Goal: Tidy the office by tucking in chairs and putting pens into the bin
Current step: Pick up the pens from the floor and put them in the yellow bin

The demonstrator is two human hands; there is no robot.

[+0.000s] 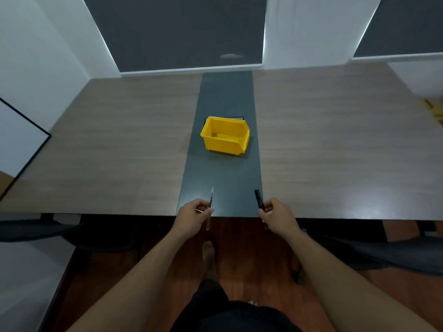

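The bin [224,135] stood on the centre strip [223,173] of the table [107,144], well behind the two hands. The left hand [191,215] held a pen [211,202] at the table's near edge, left of the right hand [279,215], which held a marker [259,200]. Chairs [36,230] sat under the table's near edge on either side, and a foot [208,251] rested on the floor [239,236] below.

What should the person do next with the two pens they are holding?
Probably reach both hands forward and drop the pens into the yellow bin. The left hand holds a thin pen, the right hand a black pen, and the bin sits open and looks empty, straight ahead on the table's dark strip.
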